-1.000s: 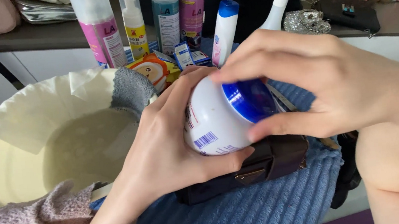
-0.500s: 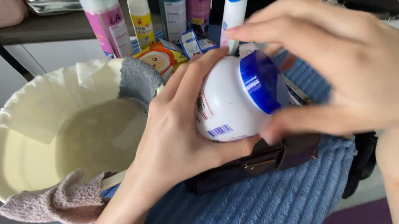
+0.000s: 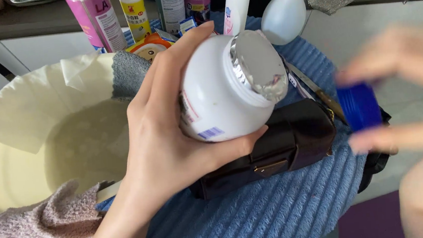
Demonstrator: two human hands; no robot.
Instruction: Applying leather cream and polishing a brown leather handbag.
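Fingers (image 3: 403, 72) blurred round blue cap (image 3: 359, 107); jar (image 3: 224, 89) foil-sealed.

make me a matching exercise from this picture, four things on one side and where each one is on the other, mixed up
Things:
1. white jar
2. blue cap
3. pink cloth
4. dark brown bag

Places:
a. draped over the near rim of the cream basin
b. lying on the blue ribbed mat, under the jar
c. gripped in the left hand, foil seal facing the camera
d. held in the blurred right hand, off to the side of the jar

Pairs: 1-c, 2-d, 3-a, 4-b
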